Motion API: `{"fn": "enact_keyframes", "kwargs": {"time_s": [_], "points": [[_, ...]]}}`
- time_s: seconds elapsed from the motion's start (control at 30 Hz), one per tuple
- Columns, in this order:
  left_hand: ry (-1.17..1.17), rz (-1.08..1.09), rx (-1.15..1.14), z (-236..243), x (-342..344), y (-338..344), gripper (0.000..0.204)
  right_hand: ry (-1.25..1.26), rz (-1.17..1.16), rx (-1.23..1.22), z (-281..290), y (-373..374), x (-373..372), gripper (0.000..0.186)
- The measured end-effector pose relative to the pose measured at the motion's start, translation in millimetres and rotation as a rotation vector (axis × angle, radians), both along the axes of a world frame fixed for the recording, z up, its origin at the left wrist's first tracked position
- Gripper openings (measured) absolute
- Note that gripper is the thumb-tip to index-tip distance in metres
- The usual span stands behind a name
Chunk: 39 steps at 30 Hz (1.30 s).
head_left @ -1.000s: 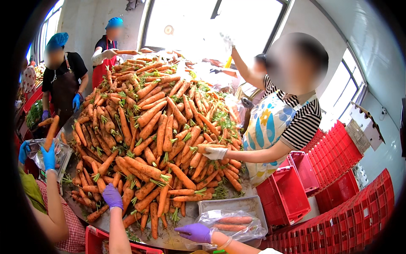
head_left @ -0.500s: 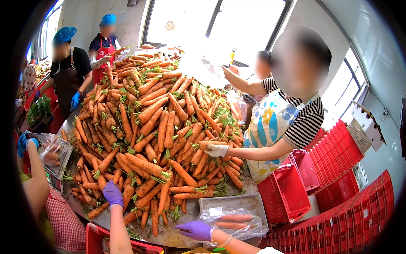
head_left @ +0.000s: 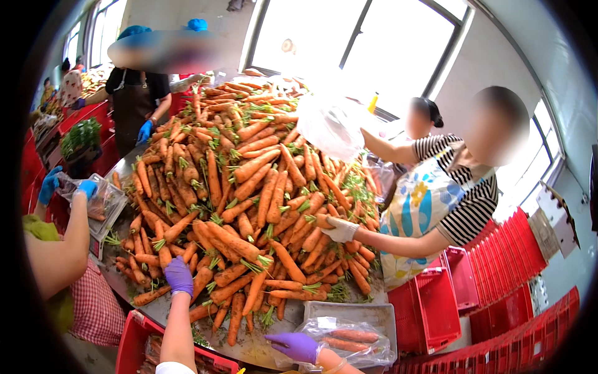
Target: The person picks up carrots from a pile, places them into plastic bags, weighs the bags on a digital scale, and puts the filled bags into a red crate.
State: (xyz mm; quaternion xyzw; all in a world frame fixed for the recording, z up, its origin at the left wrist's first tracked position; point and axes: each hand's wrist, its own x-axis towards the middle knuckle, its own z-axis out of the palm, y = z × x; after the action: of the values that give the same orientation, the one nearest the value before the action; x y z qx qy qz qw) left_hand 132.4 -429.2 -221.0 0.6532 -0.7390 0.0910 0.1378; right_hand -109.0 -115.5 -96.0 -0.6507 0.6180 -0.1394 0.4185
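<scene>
A heap of carrots (head_left: 249, 181) with green tops covers the metal surface (head_left: 156, 311); a co-worker's white-gloved hand (head_left: 339, 229) reaches in from the right, red crates (head_left: 498, 299) behind. The left hand (head_left: 179, 276), purple-gloved, rests fingers down on carrots at the heap's near edge. The right hand (head_left: 294, 345) lies curled on a clear bag (head_left: 349, 340) of carrots in a grey tray (head_left: 355, 315); whether it grips is unclear.

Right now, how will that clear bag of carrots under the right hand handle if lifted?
Probably floppy: the clear plastic bag looks thin and wrinkled under the right hand. Likely it sags, since only a few carrots lie loose inside. The film may be slippery against the purple glove.
</scene>
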Motion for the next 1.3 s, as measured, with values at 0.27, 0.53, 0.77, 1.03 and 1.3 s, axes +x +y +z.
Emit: {"fn": "enact_keyframes", "kwargs": {"time_s": [0.27, 0.53, 0.77, 1.03, 1.3], "points": [[-0.036, 0.035, 0.011, 6.9, 1.4, 3.2, 0.021, 0.089, 0.073, 0.055, 2.9, -6.3, 1.6, 0.04], [0.144, -0.069, 0.155, 27.1, 0.3, 5.4, 0.023, 0.026, 0.094, -0.058, 0.2, -0.6, 5.2, 0.038], [0.534, 0.031, 0.423, 58.6, 25.4, 48.4, 0.04, -0.092, 0.101, 0.004, 24.5, 15.2, 12.9, 0.036], [1.335, -0.313, 0.355, 101.2, -28.3, 239.2, 0.033, -0.678, -0.136, -0.12, 2.7, 36.1, 17.3, 0.058], [0.698, -0.622, 0.551, 172.8, -77.4, 371.1, 0.047, -1.443, -0.444, 0.151, 22.6, 54.4, -18.4, 0.038]]}}
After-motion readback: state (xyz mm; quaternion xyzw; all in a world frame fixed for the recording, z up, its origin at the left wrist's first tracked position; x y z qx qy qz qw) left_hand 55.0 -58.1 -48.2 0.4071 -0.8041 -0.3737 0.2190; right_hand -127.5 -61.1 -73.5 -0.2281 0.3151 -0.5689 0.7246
